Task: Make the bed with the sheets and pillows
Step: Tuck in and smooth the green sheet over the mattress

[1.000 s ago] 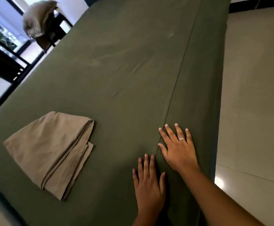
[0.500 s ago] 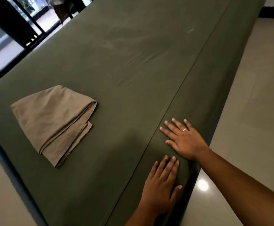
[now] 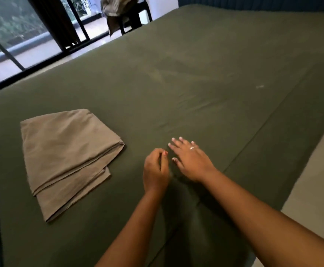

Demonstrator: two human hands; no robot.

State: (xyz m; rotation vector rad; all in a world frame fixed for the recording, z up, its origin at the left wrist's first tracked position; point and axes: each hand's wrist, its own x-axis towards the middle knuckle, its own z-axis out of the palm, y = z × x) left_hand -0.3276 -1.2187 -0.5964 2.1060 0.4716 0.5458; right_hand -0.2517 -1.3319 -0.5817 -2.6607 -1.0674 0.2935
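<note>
A dark green sheet (image 3: pixel 205 79) lies spread flat over the whole bed, with faint creases near its middle. A folded tan sheet (image 3: pixel 66 155) rests on it at the left. Both my hands are over the green sheet, just right of the tan one. My right hand (image 3: pixel 191 158), wearing a ring, lies flat on the green sheet with its fingers straight and spread. My left hand (image 3: pixel 155 167) is beside it with its fingers curled in, and I see nothing held in it. No pillows are in view.
A dark chair (image 3: pixel 132 18) with a bundle of beige cloth (image 3: pixel 114 8) on it stands beyond the bed's far left corner, in front of glass doors (image 3: pixel 22 35). A dark headboard (image 3: pixel 253 2) runs along the top. Pale tiled floor (image 3: pixel 315 180) borders the bed's right side.
Both hands moved from the bed's right edge inward toward the folded tan sheet. My left hand went from flat to curled fingers. My view swung to take in the whole bed.
</note>
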